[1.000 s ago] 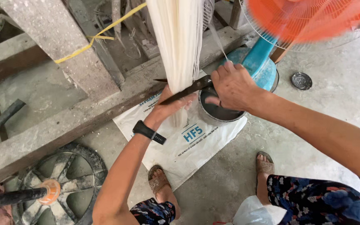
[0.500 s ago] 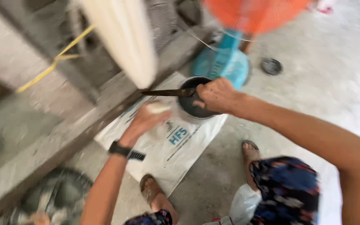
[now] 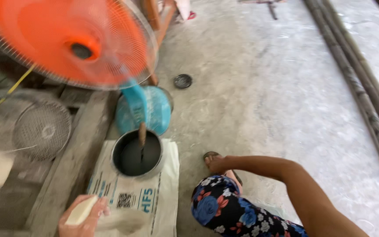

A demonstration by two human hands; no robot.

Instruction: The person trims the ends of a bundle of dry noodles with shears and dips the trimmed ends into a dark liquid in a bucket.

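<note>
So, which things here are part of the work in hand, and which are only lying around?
In the work:
- left hand, holding a pale bundle
- metal pot with a stick in it, on the white sack

Lying about:
- orange fan on its blue base
- round wire grille
- small dark dish
- pipes along the floor

A metal pot (image 3: 137, 154) stood on a flat sack (image 3: 152, 197) spread on the floor (image 3: 264, 101), with a stick (image 3: 141, 137) leaning inside it. Just behind the pot stood a fan (image 3: 69, 41) on its base (image 3: 148, 109), and a small lid (image 3: 183, 81) lay farther back. The left hand (image 3: 84, 217) rested at the sack's near left edge, a wooden beam (image 3: 73, 158) to its left.
</note>
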